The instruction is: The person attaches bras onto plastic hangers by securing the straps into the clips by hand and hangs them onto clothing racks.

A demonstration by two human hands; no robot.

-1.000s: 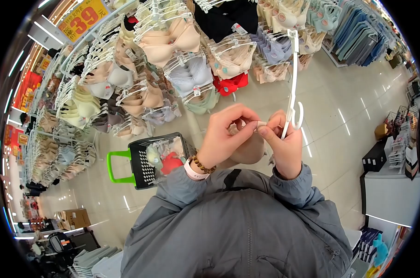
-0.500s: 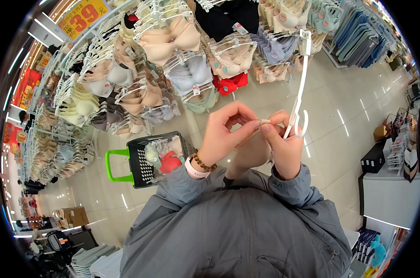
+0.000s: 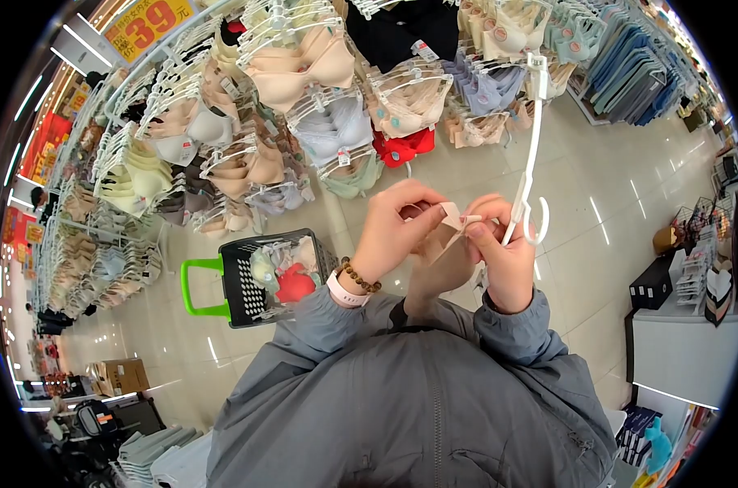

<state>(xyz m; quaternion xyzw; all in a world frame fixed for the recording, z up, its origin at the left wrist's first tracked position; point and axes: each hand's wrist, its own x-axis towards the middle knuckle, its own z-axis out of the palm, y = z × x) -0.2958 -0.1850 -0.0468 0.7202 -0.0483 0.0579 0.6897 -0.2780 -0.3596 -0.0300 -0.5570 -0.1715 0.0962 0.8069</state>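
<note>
A beige bra (image 3: 442,268) hangs between my two hands in front of my jacket. My left hand (image 3: 391,230), with a beaded bracelet and a pale band at its wrist, pinches one end of its fabric between thumb and fingers. Facing it, my right hand (image 3: 507,264) is closed on another edge of the same bra. A white plastic hanger (image 3: 532,150) sticks up out of the right hand, its hook curling beside the fingers. Folds and fingers hide part of the bra, so I cannot tell whether its ends are joined.
A black shopping basket (image 3: 237,281) with a green handle stands on the tiled floor at left, holding red and pale garments. Racks of hanging bras (image 3: 300,69) run across the front and left. At right stands a grey-white counter (image 3: 686,350) with a black box (image 3: 652,285).
The bra's end in my left hand has opened out into a visible flap, and the hands' pinch points have moved slightly apart. The hanger stays in the right hand.
</note>
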